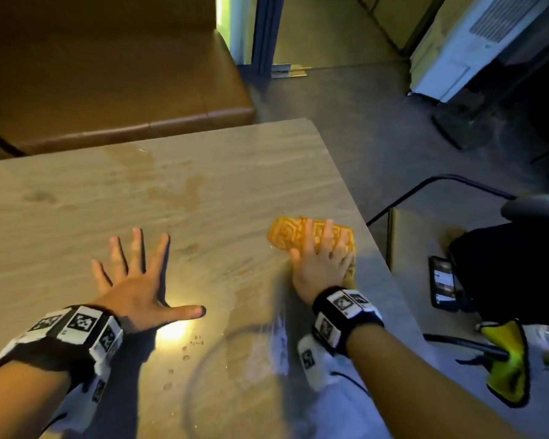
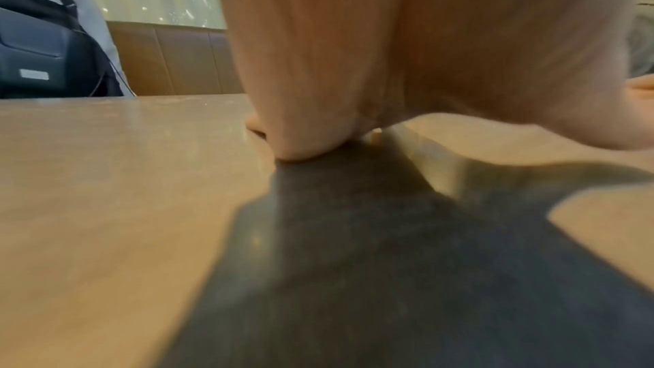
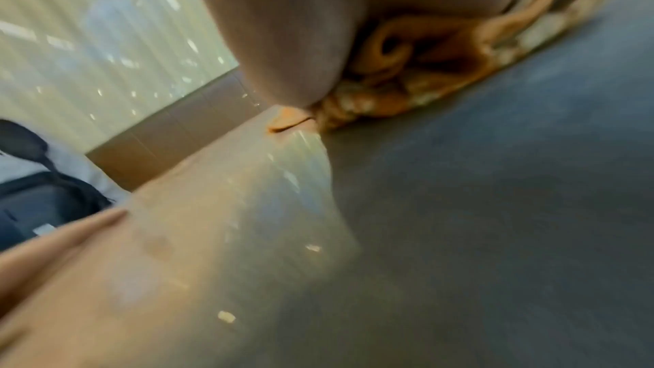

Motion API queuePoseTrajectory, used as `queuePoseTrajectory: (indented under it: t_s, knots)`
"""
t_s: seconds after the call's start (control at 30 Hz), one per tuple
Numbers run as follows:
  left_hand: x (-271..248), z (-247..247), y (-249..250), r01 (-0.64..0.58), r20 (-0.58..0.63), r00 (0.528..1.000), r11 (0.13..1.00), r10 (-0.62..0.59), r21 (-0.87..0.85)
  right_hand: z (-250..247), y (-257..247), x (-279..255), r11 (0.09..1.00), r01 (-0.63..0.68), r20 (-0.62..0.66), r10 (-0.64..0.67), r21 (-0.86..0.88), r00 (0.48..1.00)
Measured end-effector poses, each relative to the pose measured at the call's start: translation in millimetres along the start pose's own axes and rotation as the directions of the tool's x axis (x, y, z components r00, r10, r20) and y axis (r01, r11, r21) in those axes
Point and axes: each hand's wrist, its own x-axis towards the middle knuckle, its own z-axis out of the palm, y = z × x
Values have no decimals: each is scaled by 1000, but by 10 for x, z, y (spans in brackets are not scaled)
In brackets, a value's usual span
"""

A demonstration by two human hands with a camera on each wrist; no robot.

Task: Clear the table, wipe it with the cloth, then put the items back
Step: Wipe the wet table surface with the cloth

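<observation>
Table [image 1: 203, 191], wood-grain, shows wet streaks. Brown bench seat [image 1: 108, 83] beyond far edge. Left hand [image 1: 137, 286] flat on tabletop, fingers spread wide. Right hand [image 1: 320, 264] presses straight fingers on orange cloth [image 1: 286, 236] nr table's right edge. Phone [image 1: 442, 283] off to the right, below table level.

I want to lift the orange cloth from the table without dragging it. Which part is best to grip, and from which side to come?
Probably the near right edge of the orange cloth, from above. The right hand presses flat on it, and the right wrist view shows loose folds bunched beneath the palm, easy to pinch. The left hand rests spread on the table.
</observation>
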Motion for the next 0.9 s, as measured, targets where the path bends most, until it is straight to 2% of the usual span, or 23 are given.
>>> queuePoseTrajectory:
  t_s: [0.07, 0.1, 0.13, 0.17, 0.2, 0.23, 0.27, 0.33, 0.37, 0.4, 0.43, 0.47, 0.5, 0.53, 0.57, 0.6, 0.63, 0.67, 0.73, 0.77, 0.83, 0.87, 0.9]
  knots:
    - [2, -91, -59, -12, 76, 997, 1000, 10, 26, 106, -451, -101, 968, 248, -28, -249, -33, 968]
    - [5, -123, -92, -21, 104, 994, 999, 17, 33, 148, -517, -199, 874, 481, -3, -482, -73, 876]
    - [3, -143, -118, -28, 120, 993, 999, 23, 44, 190, -441, -275, 716, 687, 38, -689, -122, 724]
    - [-8, -149, -135, -28, 130, 991, 998, 20, 64, 149, -298, -274, 564, 814, 108, -808, -141, 579]
    - [-20, -138, -146, -22, 136, 991, 996, 9, 88, 101, -119, -165, 471, 869, 128, -862, -155, 490]
    - [-21, -125, -149, -17, 139, 990, 994, 2, 108, 21, 12, -14, 484, 859, 131, -853, -165, 506]
    - [-20, -118, -142, -18, 143, 990, 993, 1, 120, -53, 64, 160, 579, 797, 99, -795, -174, 599]
    - [-47, -125, -111, -25, 162, 987, 992, 6, 120, -119, -150, 489, 884, 450, 17, -452, -128, 892]
    - [-56, -140, -103, -31, 164, 986, 993, 11, 118, -75, -392, 578, 967, 247, 10, -247, -58, 969]
    - [-61, -161, -101, -35, 168, 986, 993, 15, 117, -20, -638, 587, 992, 119, 12, -119, -29, 993]
    - [-69, -175, -102, -37, 180, 983, 993, 16, 114, 36, -846, 522, 990, 135, -10, -135, -38, 991]
    - [-75, -190, -107, -38, 190, 982, 994, 17, 107, 70, -956, 418, 958, 284, -18, -285, -46, 958]
    - [-75, -207, -110, -40, 194, 981, 994, 19, 102, 80, -918, 323, 859, 509, 26, -508, -59, 861]
    - [-75, -212, -110, -43, 200, 980, 994, 22, 100, 82, -734, 279, 697, 713, 65, -710, -78, 701]
    - [-69, -209, -112, -48, 203, 979, 994, 27, 97, 10, -511, 316, 531, 841, 103, -836, -102, 540]
    - [-56, -196, -121, -54, 202, 979, 994, 33, 96, -70, -305, 432, 454, 884, 141, -873, -109, 466]
    - [-44, -181, -126, -59, 197, 980, 993, 39, 99, -140, -174, 591, 498, 860, 140, -849, -112, 510]
    - [-37, -166, -132, -61, 194, 980, 993, 41, 101, -180, -153, 784, 621, 774, 92, -770, -121, 632]
    - [-30, -146, -135, -62, 191, 981, 993, 42, 98, -207, -469, 1130, 917, 391, -16, -394, -81, 919]
    - [-26, -152, -137, -64, 191, 981, 993, 44, 99, -170, -738, 1225, 980, 194, -31, -195, -43, 980]
    - [-24, -168, -138, -63, 215, 976, 994, 43, 86, -99, -1158, 1207, 992, 113, -14, -114, -51, 993]
    - [-17, -183, -143, -63, 223, 974, 995, 46, 72, -66, -1227, 1158, 959, 276, 1, -276, -66, 961]
    - [-18, -193, -141, -67, 226, 973, 996, 51, 62, -74, -1159, 1087, 868, 491, 48, -489, -65, 871]
